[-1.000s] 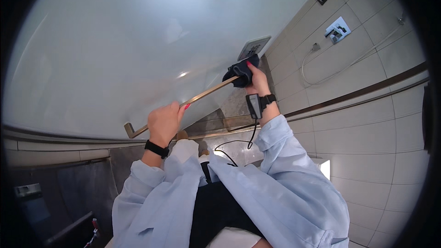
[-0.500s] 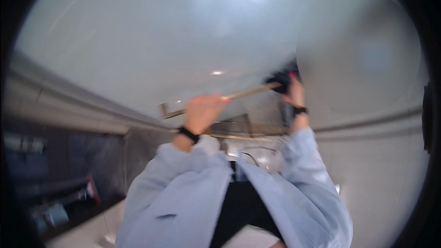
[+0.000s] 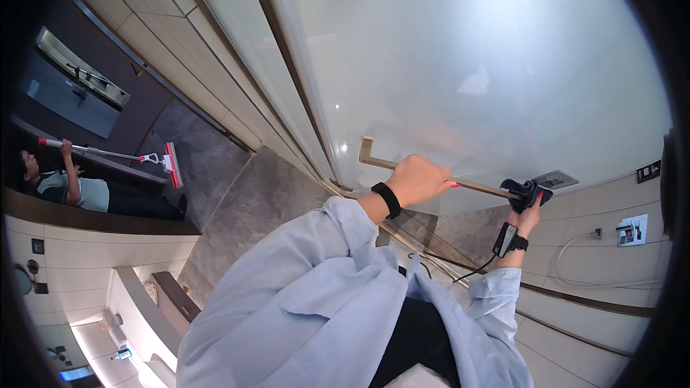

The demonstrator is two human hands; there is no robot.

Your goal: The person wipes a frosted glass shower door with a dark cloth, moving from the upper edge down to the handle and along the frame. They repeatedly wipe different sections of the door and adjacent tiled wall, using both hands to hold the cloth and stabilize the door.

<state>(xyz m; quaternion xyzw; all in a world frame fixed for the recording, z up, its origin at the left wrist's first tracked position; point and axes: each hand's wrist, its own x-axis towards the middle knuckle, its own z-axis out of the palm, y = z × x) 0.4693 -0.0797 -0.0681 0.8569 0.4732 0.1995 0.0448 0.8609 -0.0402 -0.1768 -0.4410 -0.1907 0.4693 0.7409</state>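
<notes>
A long brass-coloured door handle (image 3: 478, 186) runs across a frosted glass door (image 3: 402, 50) in front of me. My left hand (image 3: 420, 181), with a black band at its wrist, is wrapped round the handle's middle. At the handle's right end, a bunched dark cloth (image 3: 530, 192) is pressed round the bar. My right hand (image 3: 529, 217) grips that cloth from below, its fingers partly hidden behind it. A small black device (image 3: 505, 240) with a cable is strapped to my right wrist.
Far left, another person (image 3: 86, 190) holds a red-and-white mop (image 3: 171, 164) on the grey tiled floor (image 3: 215, 154). A floor drain (image 3: 557, 179) lies beyond the cloth. To the right, a white cable (image 3: 568, 276) hangs on the tiled wall near a switch plate (image 3: 632, 231).
The view has turned and sharpened, bringing the doorway and the person with the mop into sight. Both hands appear farther right, with the left still on the handle and the right still on the cloth.
</notes>
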